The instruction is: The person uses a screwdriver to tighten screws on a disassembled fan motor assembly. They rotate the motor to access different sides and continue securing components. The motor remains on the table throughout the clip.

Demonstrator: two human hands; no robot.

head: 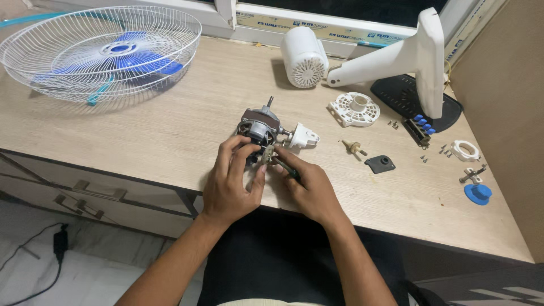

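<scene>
Fan motor (262, 131) lies mid-desk (170, 141), grille (102, 51) behind-left, loose parts (419, 141) right.

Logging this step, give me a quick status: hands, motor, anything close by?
Left hand grips motor. Right hand holds screwdriver at it. Brass part, black cover lie right, apart.

A small fan motor (259, 131) lies on its side near the front edge of the wooden bench (170, 130), its grey metal body bare, a thin shaft sticking up and away at the back. A white plastic housing (304, 137) juts from its right end. A slim dark-handled screwdriver (285, 168) lies against the motor's near side, tip at its lower bracket.
</scene>
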